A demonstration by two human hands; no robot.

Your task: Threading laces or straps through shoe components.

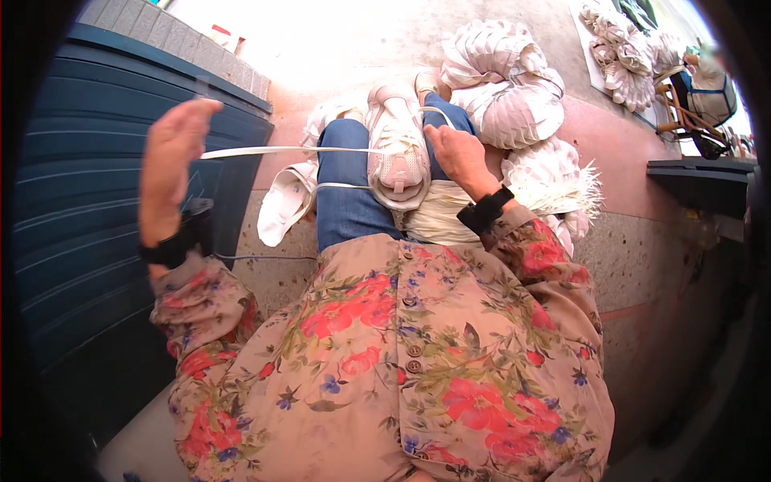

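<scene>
A white and pale pink shoe point(397, 149) rests between my knees, its heel end toward me. Out to the left, my left hand point(173, 153) is closed on a white shoelace point(289, 150), which stretches taut from the shoe's side. My right hand point(464, 159) is closed in a pinch just right of the shoe, and a short curve of lace runs from the shoe to its fingers. Another strand of lace crosses my left thigh lower down. By my right wrist lies a bundle of cream laces point(440, 215).
Big coiled bundles of white shoe pieces point(502, 80) lie on the floor to the right, with fringed lace ends point(582, 193) nearer me. A white shoe piece point(283, 207) sits beside my left leg. Dark blue slatted panelling point(120, 177) borders the left side. More bundles point(622, 60) lie far right.
</scene>
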